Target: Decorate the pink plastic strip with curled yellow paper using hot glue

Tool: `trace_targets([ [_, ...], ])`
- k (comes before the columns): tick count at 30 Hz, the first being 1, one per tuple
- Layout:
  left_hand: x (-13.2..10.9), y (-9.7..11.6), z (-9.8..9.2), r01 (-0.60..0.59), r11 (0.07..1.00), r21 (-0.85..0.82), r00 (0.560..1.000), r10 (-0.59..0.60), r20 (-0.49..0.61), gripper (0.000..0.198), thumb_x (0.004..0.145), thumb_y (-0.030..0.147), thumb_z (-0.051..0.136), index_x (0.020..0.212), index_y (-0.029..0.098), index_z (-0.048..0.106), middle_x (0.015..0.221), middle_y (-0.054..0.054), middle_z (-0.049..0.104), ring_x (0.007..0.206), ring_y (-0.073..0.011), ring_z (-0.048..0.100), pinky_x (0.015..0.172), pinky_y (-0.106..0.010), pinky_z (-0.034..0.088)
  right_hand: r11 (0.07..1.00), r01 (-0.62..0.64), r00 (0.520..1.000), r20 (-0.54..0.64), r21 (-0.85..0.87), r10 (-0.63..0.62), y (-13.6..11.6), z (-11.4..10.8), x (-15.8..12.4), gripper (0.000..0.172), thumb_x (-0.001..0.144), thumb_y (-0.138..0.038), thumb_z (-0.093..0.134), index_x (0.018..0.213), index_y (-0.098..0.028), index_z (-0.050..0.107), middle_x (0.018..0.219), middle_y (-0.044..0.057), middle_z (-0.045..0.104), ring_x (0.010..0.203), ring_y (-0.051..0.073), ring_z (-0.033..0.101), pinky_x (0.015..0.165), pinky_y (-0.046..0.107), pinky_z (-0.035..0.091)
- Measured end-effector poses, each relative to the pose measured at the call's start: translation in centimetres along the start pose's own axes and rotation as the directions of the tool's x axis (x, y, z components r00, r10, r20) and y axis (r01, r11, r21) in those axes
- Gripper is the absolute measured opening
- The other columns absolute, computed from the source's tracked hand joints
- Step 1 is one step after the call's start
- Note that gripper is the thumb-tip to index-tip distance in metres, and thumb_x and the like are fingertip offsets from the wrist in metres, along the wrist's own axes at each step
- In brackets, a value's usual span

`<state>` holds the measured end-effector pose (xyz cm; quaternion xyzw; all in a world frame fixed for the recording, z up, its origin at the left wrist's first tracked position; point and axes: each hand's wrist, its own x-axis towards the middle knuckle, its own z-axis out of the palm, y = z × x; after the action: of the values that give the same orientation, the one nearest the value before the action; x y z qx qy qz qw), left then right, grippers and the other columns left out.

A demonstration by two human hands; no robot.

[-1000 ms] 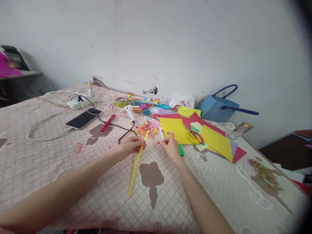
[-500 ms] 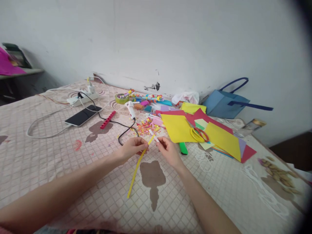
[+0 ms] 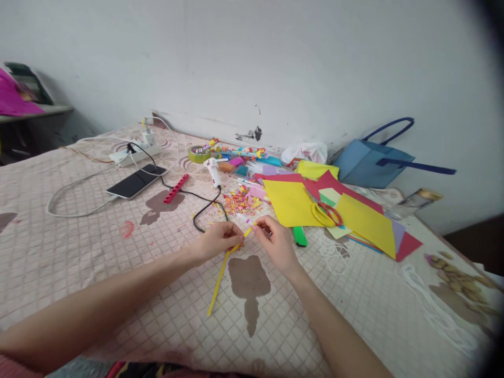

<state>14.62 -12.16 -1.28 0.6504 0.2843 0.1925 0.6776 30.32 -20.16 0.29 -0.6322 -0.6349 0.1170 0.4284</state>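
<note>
My left hand [image 3: 216, 240] pinches the upper part of a long yellow paper strip [image 3: 220, 277], whose lower end trails down toward me over the quilted cover [image 3: 71, 252]. My right hand [image 3: 275, 242] is closed on a small white stick [image 3: 243, 217] and meets the strip's top end, fingertips close to those of the left hand. Both hands hover just above the cover, in front of a heap of small coloured paper scraps [image 3: 238, 200].
Coloured paper sheets [image 3: 291, 202] with yellow-and-red scissors [image 3: 327, 214] lie to the right, a green marker [image 3: 300, 236] beside them. A white glue gun [image 3: 213, 172], black cable, red bar [image 3: 176, 189], phone [image 3: 136, 181] and power strip [image 3: 134, 154] lie to the left. A blue bag [image 3: 372, 164] leans on the wall.
My right hand has come left from beside the yellow sheet to the top of the strip, carrying the white stick. The left hand has kept its hold; the view shifted slightly.
</note>
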Motion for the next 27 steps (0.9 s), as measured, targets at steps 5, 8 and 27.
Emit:
trace_targets([
  [5,0.1,0.3,0.5,-0.114,0.989,-0.096,0.993,0.113,-0.017,0.026,0.066,0.031,0.071,0.08,0.013,0.059,0.073,-0.003,0.063,0.067,-0.0124,0.057,0.062,-0.024,0.043,0.999,0.052,0.998,0.04,-0.014,-0.052,-0.4,0.1,-0.1,0.013,0.085,-0.024,0.045,0.08,-0.019,0.056,0.075,0.001,0.059,0.069,0.014,0.055,0.062,0.023,0.041],
  [8,0.2,0.3,0.7,-0.184,0.967,-0.177,0.983,0.183,-0.026,0.029,0.064,0.029,0.073,0.082,0.013,0.058,0.078,-0.003,0.063,0.075,-0.0147,0.058,0.07,-0.026,0.044,0.998,0.056,0.996,0.064,0.011,-0.057,-0.7,0.2,-0.2,0.014,0.085,-0.025,0.045,0.08,-0.019,0.057,0.076,0.001,0.06,0.069,0.014,0.055,0.062,0.023,0.041],
  [27,-0.4,1.3,0.6,-0.242,0.946,-0.217,0.97,0.229,-0.084,0.022,0.069,0.03,0.07,0.08,0.015,0.058,0.075,-0.002,0.064,0.07,-0.0137,0.059,0.064,-0.024,0.045,0.995,0.078,0.997,-0.001,0.063,-0.078,-0.8,0.5,-1.0,0.027,0.079,-0.019,0.051,0.106,-0.021,0.046,0.093,0.005,0.057,0.077,0.015,0.058,0.068,0.027,0.049],
])
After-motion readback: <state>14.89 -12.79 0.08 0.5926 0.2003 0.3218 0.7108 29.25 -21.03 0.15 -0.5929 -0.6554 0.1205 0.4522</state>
